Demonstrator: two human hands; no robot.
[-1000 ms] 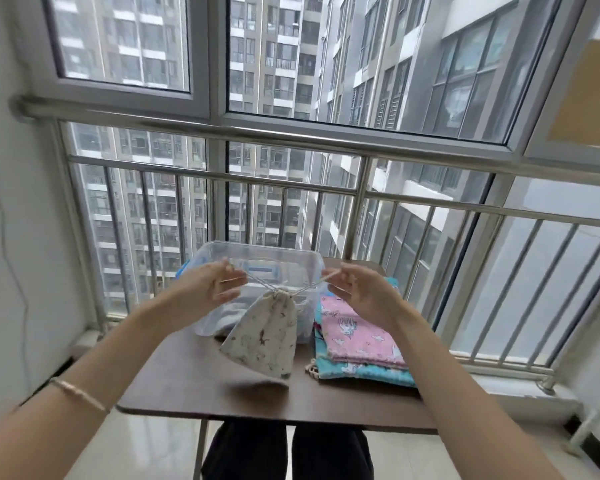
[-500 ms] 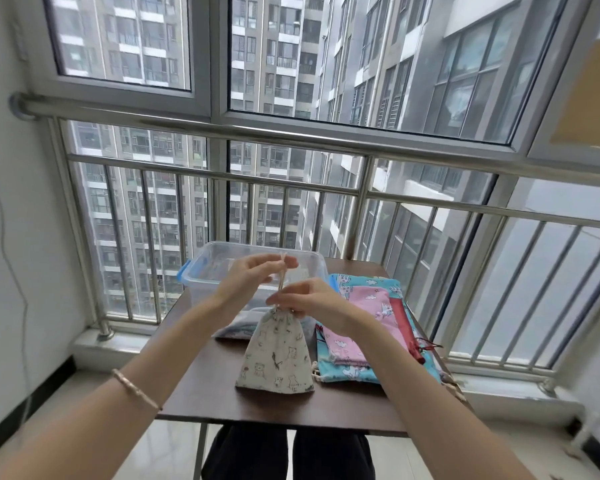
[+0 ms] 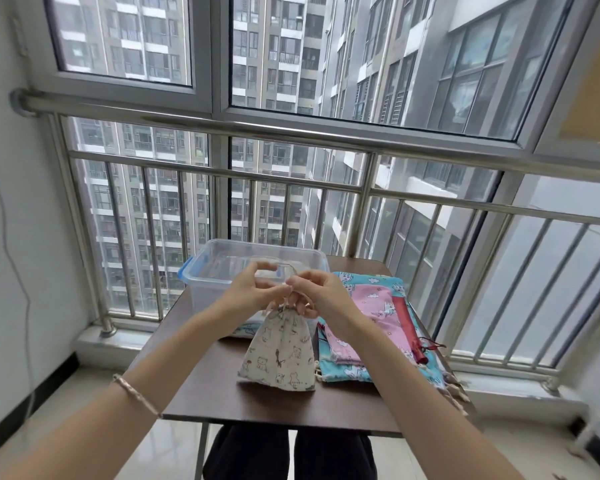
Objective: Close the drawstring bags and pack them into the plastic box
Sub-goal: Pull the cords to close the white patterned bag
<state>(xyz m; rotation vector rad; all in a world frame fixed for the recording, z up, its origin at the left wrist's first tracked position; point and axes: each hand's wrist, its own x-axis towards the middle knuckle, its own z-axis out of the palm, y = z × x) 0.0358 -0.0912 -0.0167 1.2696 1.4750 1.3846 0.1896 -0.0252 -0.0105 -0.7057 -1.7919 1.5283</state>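
A cream drawstring bag (image 3: 280, 351) with small animal prints hangs down to the brown table (image 3: 222, 393), its neck gathered tight. My left hand (image 3: 253, 292) and my right hand (image 3: 317, 294) meet just above that neck, both pinching its cords. Behind them stands the clear plastic box (image 3: 222, 268) with blue latches, no lid on it. To the right lies a flat pile of bags: a pink one (image 3: 378, 317) on a turquoise one (image 3: 357, 370), with a red bag (image 3: 409, 330) along the edge.
A metal railing (image 3: 291, 181) and windows stand directly behind the table. A white wall (image 3: 7, 237) is on the left. Another patterned bag (image 3: 245, 329) lies flat at the box's front. My dark-trousered legs (image 3: 288, 452) show under the table.
My hands pulled the cords apart sideways, then came together above the bag's neck. The bag dropped to rest upright on the table, its mouth now cinched.
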